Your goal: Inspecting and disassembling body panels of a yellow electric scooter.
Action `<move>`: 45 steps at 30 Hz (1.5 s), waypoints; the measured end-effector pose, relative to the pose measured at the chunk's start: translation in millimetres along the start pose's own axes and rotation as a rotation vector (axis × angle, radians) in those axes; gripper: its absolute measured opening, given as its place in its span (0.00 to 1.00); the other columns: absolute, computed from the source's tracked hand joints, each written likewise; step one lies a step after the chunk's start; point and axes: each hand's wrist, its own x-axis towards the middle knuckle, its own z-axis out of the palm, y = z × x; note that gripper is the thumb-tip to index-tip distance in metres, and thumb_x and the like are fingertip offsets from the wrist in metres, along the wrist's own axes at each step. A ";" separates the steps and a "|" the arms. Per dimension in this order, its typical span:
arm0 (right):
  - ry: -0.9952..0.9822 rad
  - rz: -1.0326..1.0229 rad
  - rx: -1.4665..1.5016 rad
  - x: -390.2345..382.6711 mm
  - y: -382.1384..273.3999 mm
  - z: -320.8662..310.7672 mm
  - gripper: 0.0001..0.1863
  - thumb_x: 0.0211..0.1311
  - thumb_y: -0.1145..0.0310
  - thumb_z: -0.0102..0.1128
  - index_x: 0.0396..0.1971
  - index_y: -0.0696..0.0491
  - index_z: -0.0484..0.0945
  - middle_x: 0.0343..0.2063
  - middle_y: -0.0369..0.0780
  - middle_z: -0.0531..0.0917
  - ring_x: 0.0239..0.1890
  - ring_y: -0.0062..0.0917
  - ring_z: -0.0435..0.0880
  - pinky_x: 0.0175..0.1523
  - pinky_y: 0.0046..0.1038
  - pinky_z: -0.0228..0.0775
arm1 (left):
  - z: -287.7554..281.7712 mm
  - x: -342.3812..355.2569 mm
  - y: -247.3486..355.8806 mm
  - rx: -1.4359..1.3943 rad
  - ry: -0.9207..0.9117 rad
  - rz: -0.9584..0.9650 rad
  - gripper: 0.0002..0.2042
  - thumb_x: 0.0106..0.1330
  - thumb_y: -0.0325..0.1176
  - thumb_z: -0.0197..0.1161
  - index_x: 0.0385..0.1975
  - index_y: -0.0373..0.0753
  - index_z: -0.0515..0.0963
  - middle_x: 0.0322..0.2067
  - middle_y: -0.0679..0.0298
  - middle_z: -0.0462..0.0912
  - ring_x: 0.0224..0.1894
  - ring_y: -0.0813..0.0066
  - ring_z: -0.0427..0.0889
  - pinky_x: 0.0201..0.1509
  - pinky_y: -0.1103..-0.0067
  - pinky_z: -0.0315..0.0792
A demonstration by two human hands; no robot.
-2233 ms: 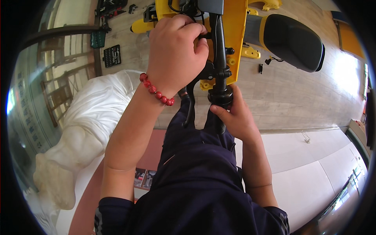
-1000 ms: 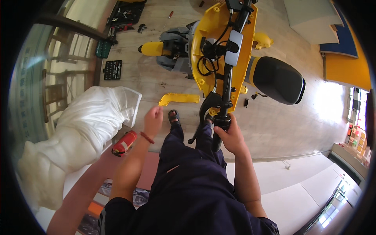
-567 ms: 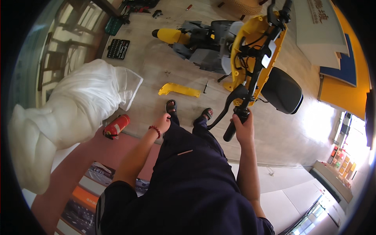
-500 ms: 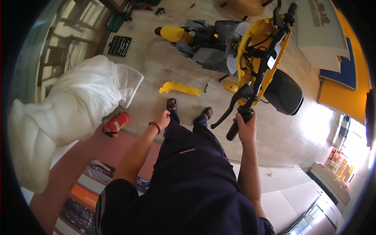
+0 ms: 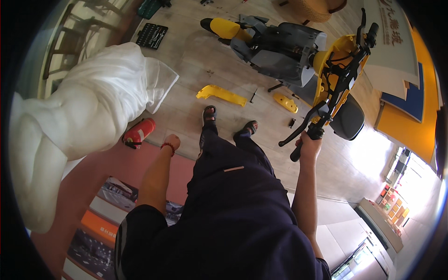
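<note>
My right hand (image 5: 309, 147) is wrapped round the black handlebar grip (image 5: 296, 154) of a yellow and grey scooter (image 5: 280, 51). A black brake lever (image 5: 298, 133) sticks out beside that hand. The scooter's front is open at the back of its yellow cover (image 5: 339, 48), with dark cables inside. My left hand (image 5: 172, 141) hangs out to the left in a loose fist, a red bead bracelet at its wrist. It touches nothing, and the nearest thing is a red fire extinguisher (image 5: 140, 132). On the floor ahead of my feet lies a curved yellow panel (image 5: 221, 94).
A smaller yellow cover (image 5: 285, 102), a thin tool (image 5: 253, 95) and a small black part (image 5: 292, 123) lie near the scooter. A white draped statue (image 5: 95, 95) fills the left. Behind it lies an open socket set (image 5: 152, 36); a wicker chair (image 5: 313, 8) stands at the far side.
My left hand has swung left, away from my trousers. My right hand and the handlebar have shifted right in view, and the smaller yellow cover shows more fully.
</note>
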 end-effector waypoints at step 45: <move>-0.005 -0.029 0.066 9.2 10.8 -4.0 0.11 0.48 0.78 0.59 0.32 0.56 0.68 0.17 0.38 0.73 0.13 0.23 0.73 0.18 0.24 0.67 | -6.1 -6.4 10.9 -0.277 0.040 0.149 0.14 0.57 0.36 0.52 0.39 0.40 0.81 0.39 0.50 0.82 0.45 0.51 0.79 0.52 0.65 0.72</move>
